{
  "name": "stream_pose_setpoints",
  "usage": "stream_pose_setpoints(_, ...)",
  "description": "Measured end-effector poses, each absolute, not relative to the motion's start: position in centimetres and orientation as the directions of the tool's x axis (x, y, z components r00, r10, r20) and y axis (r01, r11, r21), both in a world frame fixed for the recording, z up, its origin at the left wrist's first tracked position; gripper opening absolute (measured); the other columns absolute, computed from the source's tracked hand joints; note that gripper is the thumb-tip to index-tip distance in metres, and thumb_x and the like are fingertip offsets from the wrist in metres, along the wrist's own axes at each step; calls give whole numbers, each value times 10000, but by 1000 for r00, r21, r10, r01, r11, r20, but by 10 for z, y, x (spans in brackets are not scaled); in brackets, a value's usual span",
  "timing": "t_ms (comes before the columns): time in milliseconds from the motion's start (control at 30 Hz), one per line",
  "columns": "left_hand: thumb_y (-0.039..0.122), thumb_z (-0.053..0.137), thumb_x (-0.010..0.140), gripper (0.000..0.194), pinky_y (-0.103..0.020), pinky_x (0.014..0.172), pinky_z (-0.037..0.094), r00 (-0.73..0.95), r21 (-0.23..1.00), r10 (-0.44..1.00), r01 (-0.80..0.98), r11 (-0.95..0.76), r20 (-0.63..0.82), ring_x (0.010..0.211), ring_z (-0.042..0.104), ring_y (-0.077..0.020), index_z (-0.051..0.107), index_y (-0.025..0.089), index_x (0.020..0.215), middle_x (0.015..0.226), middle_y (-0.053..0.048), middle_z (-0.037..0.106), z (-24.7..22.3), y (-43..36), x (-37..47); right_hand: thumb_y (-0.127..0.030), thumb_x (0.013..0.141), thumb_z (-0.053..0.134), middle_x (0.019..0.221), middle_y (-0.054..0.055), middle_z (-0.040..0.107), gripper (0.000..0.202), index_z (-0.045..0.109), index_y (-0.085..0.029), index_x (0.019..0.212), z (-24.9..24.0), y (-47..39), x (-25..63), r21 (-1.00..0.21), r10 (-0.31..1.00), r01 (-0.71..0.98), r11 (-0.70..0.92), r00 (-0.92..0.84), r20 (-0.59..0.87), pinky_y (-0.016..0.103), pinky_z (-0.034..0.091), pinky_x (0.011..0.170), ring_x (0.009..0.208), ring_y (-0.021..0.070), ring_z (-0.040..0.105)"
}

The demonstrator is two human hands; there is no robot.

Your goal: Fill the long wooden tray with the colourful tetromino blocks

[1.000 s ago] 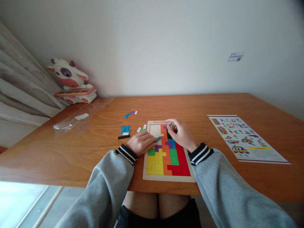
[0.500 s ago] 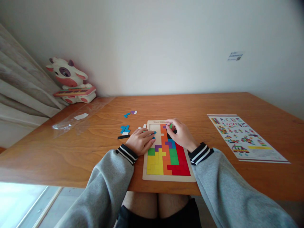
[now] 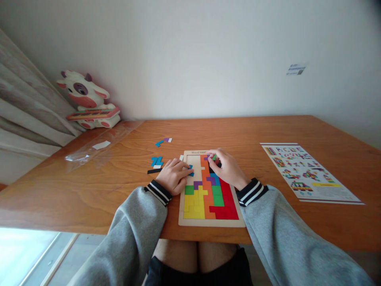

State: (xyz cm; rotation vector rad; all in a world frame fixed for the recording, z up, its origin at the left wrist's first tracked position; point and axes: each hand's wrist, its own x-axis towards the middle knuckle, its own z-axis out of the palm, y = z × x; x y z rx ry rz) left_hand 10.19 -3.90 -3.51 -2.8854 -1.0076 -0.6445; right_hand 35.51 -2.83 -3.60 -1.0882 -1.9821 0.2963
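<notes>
Mid-frame, the left hand (image 3: 172, 176), fingers apart, seems to fit a blue piece (image 3: 191, 174) on the board (image 3: 208, 223); it likely needs gentle nudges. The right hand (image 3: 226, 163) is curled, grip unclear.

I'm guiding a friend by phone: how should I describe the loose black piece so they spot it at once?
On the wooden table, find the puzzle board. Left of it, beside the person's left hand, lies a small cluster of loose pieces. The black piece is the straight strip on the person's side, the only black one among blue and white.
</notes>
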Motion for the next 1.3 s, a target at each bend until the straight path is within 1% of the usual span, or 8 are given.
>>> stream_pose_setpoints(100, 207, 467, 798, 391, -462, 824, 466, 693, 123, 598, 606, -786, 403, 911, 562, -269, 735, 212, 1083, 989, -109, 678, -33, -40, 102, -194, 908, 516, 937, 60, 641, 207, 619, -229, 1084, -36, -28, 355, -547, 780, 580, 603, -285, 557, 355, 528, 750, 767, 188, 609)
stream_pose_setpoints(300, 176, 460, 790, 387, -479, 920, 451, 712, 132, 562, 565, -814, 422, 1124, 568, -292, 722, 204, 1074, 1219, -73, 686, -36, -39, 101, -232, 933, 512, 1110, 96, 687, 211, 622, -229, 1114, -40, -22, 361, -486, 768, 639, 597, -278, 577, 479, 489, 969, 1072, 268, 626)
stream_pose_setpoints(467, 181, 482, 783, 383, -476, 904, 457, 711, 129, 569, 573, -809, 413, 1045, 595, -284, 726, 205, 1077, 1172, -65, 713, -35, -39, 99, -306, 992, 432, 1268, 130, 659, 315, 600, -204, 1238, -50, -14, 369, -458, 797, 685, 567, -315, 515, 500, 458, 1051, 1214, 280, 597)
stream_pose_setpoints(600, 195, 498, 791, 339, -465, 873, 462, 697, 112, 561, 578, -808, 446, 969, 584, -272, 747, 212, 1021, 1094, -71, 730, -35, -40, 97, -341, 1010, 375, 1307, 149, 639, 390, 570, -174, 1304, -56, -12, 372, -439, 834, 734, 518, -321, 448, 515, 455, 1058, 1223, 285, 595)
stream_pose_setpoints(800, 180, 531, 742, 313, -464, 858, 478, 716, 105, 498, 519, -849, 490, 991, 565, -271, 757, 219, 955, 1080, -70, 728, -34, -44, 97, -399, 1014, 344, 1339, 151, 619, 451, 547, -159, 1339, -55, -13, 373, -428, 869, 771, 471, -323, 374, 515, 411, 1097, 1256, 291, 570)
stream_pose_setpoints(933, 163, 530, 699, 315, -485, 872, 483, 718, 106, 454, 474, -874, 528, 989, 562, -274, 762, 220, 904, 1089, -70, 725, -33, -46, 98, -406, 1020, 323, 1336, 148, 622, 460, 550, -154, 1331, -54, -12, 373, -424, 875, 779, 461, -318, 365, 508, 411, 1093, 1252, 289, 571)
stream_pose_setpoints(1100, 168, 531, 679, 329, -480, 851, 501, 746, 118, 416, 419, -900, 520, 970, 565, -274, 763, 229, 904, 1078, -63, 730, -33, -47, 97, -393, 1020, 329, 1326, 146, 629, 441, 554, -163, 1321, -55, -12, 373, -419, 880, 789, 450, -313, 357, 517, 409, 1089, 1245, 291, 577)
stream_pose_setpoints(1300, 131, 502, 717, 357, -420, 841, 521, 697, 196, 443, 409, -891, 563, 906, 580, -231, 752, 227, 953, 1025, -60, 732, -30, -48, 98, -376, 1017, 337, 1297, 148, 647, 414, 572, -167, 1286, -55, -11, 373, -422, 873, 782, 458, -306, 381, 512, 437, 1063, 1219, 290, 595)
